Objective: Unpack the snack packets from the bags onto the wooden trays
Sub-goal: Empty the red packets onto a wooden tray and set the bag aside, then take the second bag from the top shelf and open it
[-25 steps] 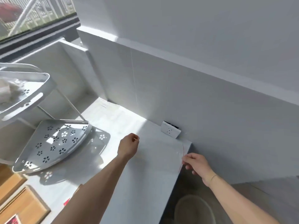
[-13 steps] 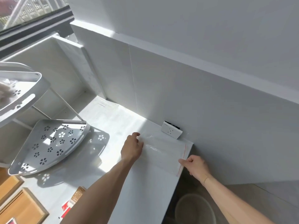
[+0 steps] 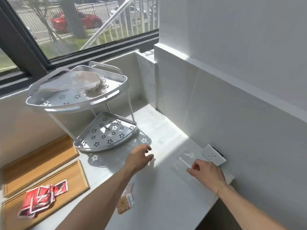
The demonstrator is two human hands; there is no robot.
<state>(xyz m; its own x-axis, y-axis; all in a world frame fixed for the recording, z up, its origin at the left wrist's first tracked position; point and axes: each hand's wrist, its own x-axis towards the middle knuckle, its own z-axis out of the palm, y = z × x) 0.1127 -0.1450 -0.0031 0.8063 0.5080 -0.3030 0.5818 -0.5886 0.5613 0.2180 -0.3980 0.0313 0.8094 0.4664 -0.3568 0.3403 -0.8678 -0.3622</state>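
1. Clear plastic bag (image 3: 184, 165): lies flat on the white counter (image 3: 159, 196) at about 4 o'clock in the head view, just beside the wall socket (image 3: 213, 155). It looks empty to me.
2. Right hand (image 3: 206, 175): sits over the bag's near end, fingers loosely curled with thumb and forefinger close together. I cannot tell whether they pinch the film or merely touch it.
3. Left hand (image 3: 140, 157): hovers at about 6 o'clock of the white corner rack (image 3: 106, 135), fingers slightly spread and relaxed, holding nothing.
4. Red snack packets (image 3: 41, 199): heaped on the nearer wooden tray (image 3: 76, 178) at about 8 o'clock. The farther wooden tray (image 3: 41, 156) shows bare.
5. Tan snack packet (image 3: 124, 203): lies on the counter partly under my left forearm, off both trays.
6. Step in hand, as I judge it: setting the spent bag aside. I would leave it flat against the wall, clear of the counter edge, then fetch the stray tan packet to a tray.
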